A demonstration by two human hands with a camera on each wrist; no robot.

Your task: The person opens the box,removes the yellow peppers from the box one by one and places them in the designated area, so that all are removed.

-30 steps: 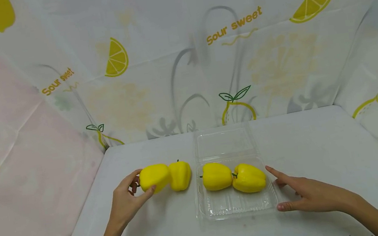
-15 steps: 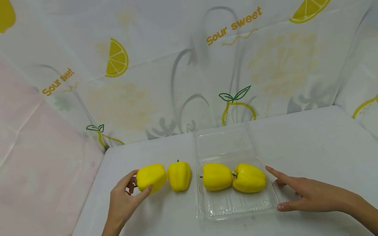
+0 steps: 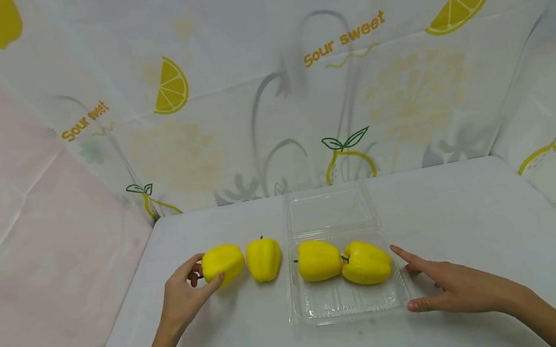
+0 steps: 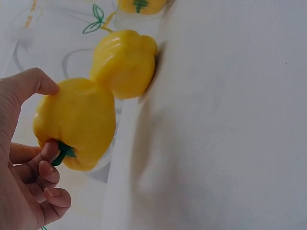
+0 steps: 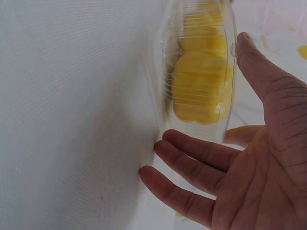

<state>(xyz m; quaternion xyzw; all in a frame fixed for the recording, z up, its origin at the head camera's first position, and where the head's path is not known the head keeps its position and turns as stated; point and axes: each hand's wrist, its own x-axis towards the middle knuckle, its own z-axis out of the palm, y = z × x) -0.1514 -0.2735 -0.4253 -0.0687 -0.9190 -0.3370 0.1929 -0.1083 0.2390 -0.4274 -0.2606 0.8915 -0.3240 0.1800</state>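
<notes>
My left hand (image 3: 183, 298) grips a yellow bell pepper (image 3: 223, 263) lying sideways, thumb on one side and fingers at its stem end. In the left wrist view its green stem (image 4: 62, 153) points back toward my curled fingers. Just to the right, a second yellow pepper (image 3: 264, 260) sits on the table with its stem facing away. Two more peppers, a left one (image 3: 319, 260) and a right one (image 3: 366, 262), lie side by side in a clear plastic clamshell box (image 3: 348, 304). My right hand (image 3: 461, 288) rests at the box's right rim, fingers extended and thumb near the front corner.
The box's clear lid (image 3: 331, 211) is folded back flat on the white-covered table (image 3: 469, 202). A lemon-print cloth (image 3: 241, 85) hangs behind the table and along both sides.
My left hand has shifted left with its pepper, then dipped slightly, and a gap now shows between it and the neighbouring pepper. The right hand and the box have stayed put.
</notes>
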